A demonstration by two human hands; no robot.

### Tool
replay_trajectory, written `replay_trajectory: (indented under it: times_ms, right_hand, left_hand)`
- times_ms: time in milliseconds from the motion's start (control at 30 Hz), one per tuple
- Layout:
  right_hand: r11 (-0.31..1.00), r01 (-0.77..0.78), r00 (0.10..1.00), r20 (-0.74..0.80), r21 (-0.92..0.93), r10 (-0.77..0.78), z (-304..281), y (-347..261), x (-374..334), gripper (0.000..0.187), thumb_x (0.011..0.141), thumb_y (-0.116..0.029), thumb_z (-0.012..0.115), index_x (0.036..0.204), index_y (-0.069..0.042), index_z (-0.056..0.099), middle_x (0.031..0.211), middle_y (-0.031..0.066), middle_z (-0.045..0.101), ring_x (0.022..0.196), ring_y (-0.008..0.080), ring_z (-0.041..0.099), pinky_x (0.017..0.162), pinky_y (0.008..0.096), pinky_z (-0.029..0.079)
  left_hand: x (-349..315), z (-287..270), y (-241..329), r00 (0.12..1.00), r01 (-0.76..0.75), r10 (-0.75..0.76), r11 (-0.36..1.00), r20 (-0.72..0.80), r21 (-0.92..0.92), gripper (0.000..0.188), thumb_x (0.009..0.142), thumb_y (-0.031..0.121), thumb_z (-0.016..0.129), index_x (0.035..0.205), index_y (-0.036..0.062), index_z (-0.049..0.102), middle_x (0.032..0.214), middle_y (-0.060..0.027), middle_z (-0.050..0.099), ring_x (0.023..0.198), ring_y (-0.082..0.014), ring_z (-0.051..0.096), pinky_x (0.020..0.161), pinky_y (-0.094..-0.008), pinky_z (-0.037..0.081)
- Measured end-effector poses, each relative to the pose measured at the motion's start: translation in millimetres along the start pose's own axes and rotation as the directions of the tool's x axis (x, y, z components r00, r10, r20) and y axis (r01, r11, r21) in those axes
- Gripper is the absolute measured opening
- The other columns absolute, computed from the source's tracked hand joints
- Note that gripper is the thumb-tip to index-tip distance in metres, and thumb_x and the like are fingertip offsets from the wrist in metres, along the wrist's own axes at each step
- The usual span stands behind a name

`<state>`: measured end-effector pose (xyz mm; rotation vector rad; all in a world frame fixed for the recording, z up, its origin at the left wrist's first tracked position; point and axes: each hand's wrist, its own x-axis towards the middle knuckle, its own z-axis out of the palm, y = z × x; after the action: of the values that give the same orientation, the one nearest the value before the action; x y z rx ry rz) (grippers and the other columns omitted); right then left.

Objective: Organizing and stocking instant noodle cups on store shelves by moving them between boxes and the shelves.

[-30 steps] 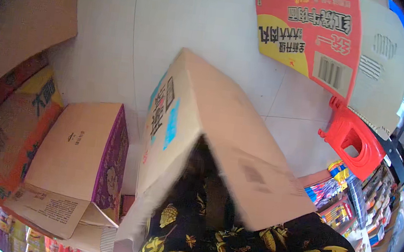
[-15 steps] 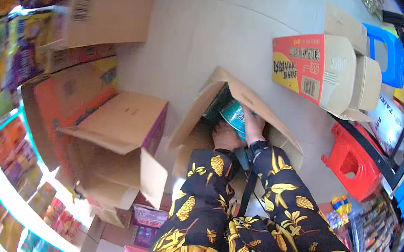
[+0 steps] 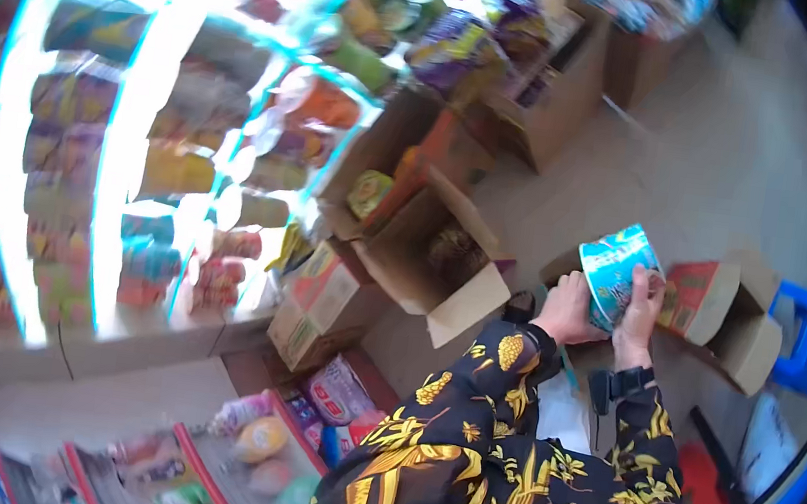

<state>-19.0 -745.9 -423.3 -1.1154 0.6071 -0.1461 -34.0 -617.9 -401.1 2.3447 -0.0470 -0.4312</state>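
A teal printed tub (image 3: 616,263), round like an instant noodle cup, is raised in front of me, tilted. My left hand (image 3: 568,309) is closed against its lower left side. With the thumb along its wall, my right hand (image 3: 637,319) grips the right side. Below the hands an open cardboard box (image 3: 560,265) is mostly hidden by them and the tub.
Lit shelves of packaged goods (image 3: 168,163) fill the left. Open cartons (image 3: 474,296) stand beside them. To the right are a red and yellow carton (image 3: 704,304) and a blue plastic stool (image 3: 802,341). Divided bins (image 3: 184,477) lie at the lower left.
Both hands have lifted the teal tub out of the cardboard box. My view has swung left toward the shelves, so the box and cartons appear farther right.
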Motion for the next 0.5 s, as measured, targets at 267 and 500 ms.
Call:
replay_trajectory:
  times_ms: [267,500]
  right_hand:
    - [0.929,-0.283,0.759,0.648,0.238,0.065,85,-95,-91,0.051,0.086,-0.04,0.058,0.121,-0.006,0.045,0.111,0.0064,0.056,0.1,0.0172,0.056,0.086,0.0322,0.046]
    - [0.874,-0.447,0.528,0.845,0.191,0.085,123,-130,-199,0.062,0.088,-0.053,0.046,0.128,-0.006,0.041,0.121,0.0106,0.054,0.109,0.0239,0.054,0.094,0.04,0.044]
  left_hand:
    - [-77,-96,-20,0.839,-0.283,0.171,0.948,-0.517,-0.145,0.091,0.05,0.029,0.084,0.124,0.0021,0.039,0.115,-0.0163,0.05,0.108,-0.0322,0.049,0.091,-0.0392,0.041]
    - [-212,-201,-57,0.71,-0.453,0.048,0.796,-0.702,-0.403,0.081,0.055,0.017,0.083,0.12,0.0042,0.037,0.111,-0.0092,0.05,0.107,-0.0204,0.05,0.093,-0.0309,0.04]
